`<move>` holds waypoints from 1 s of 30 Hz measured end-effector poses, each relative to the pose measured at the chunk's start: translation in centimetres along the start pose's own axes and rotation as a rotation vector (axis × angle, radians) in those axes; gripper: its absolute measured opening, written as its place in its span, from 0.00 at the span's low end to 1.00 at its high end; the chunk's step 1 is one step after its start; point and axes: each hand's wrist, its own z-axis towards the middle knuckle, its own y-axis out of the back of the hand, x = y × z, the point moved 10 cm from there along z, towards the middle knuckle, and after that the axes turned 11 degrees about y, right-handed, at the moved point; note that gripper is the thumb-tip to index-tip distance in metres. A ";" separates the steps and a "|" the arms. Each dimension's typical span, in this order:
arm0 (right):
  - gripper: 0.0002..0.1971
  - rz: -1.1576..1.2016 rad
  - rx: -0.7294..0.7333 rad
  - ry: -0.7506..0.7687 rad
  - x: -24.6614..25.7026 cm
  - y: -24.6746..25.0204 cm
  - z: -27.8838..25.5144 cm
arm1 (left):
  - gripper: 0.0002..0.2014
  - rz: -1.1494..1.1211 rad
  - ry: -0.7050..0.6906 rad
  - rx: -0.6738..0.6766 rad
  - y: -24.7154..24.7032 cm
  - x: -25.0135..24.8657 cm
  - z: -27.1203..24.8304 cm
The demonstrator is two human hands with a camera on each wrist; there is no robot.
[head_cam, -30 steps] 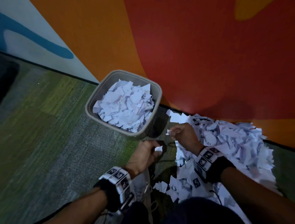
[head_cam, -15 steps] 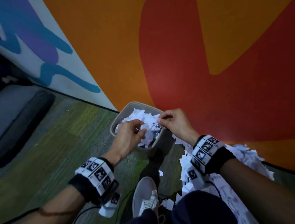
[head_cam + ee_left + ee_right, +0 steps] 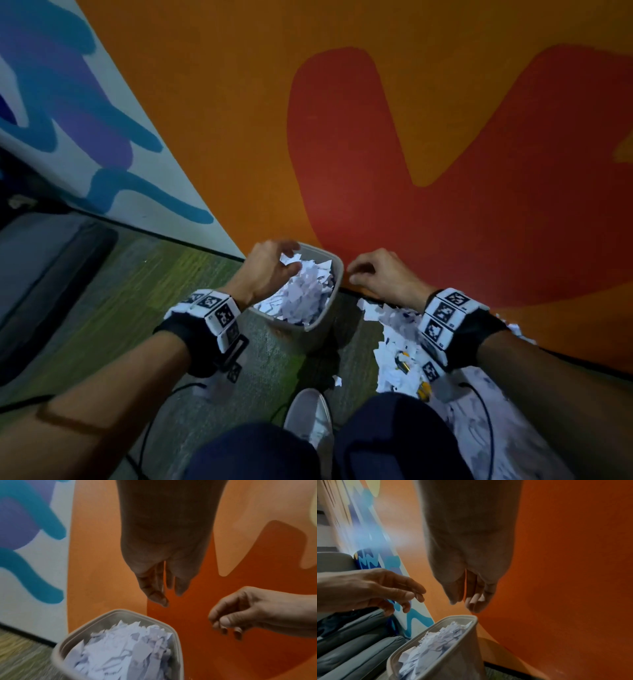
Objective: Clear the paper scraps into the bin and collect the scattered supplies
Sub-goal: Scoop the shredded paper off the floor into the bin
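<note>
A wall painted orange and red (image 3: 445,137) rises right in front of me, with blue and purple shapes on white further to the left, and a green and grey carpet (image 3: 113,308) under my feet. The grey bin (image 3: 318,327) stands on that carpet close to the wall, heaped with white paper scraps (image 3: 305,294). My left hand (image 3: 270,270) hovers over the bin's left rim, fingers loose and spread, nothing in it. My right hand (image 3: 380,277) hangs just to the right of the bin, over the base of the wall, fingers loosely curled downward and holding nothing that I can see. Below my right wrist a big pile of torn paper (image 3: 397,359) lies on the floor along the wall, with small yellow bits (image 3: 406,368) showing among it; what they are I cannot tell. One stray scrap (image 3: 337,380) sits on the carpet near my white shoe (image 3: 308,414).
</note>
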 end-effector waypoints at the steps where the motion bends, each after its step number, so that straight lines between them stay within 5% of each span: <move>1: 0.08 -0.013 0.005 -0.011 -0.3 1.0 -1.1 | 0.16 0.036 -0.053 0.042 0.1 -1.6 0.0; 8: 0.04 -0.030 0.035 -0.120 -4.0 4.8 -9.9 | 0.10 0.250 -0.306 0.398 -3.4 -12.6 -2.8; 14: 0.05 0.026 0.102 -0.227 -9.6 1.0 -14.1 | 0.06 0.320 -0.334 0.460 -9.1 -15.0 -3.3; 21: 0.10 0.123 0.151 -0.308 -14.8 -5.3 -15.2 | 0.09 0.200 -0.192 0.629 -19.8 -11.6 -4.5; 27: 0.08 0.257 0.093 -0.391 -19.5 -11.3 -12.7 | 0.12 0.019 0.104 0.453 -26.6 -3.1 -3.1; 30: 0.10 0.280 0.098 -0.414 -21.2 -14.0 -11.6 | 0.13 -0.007 0.168 0.469 -29.7 0.9 -3.1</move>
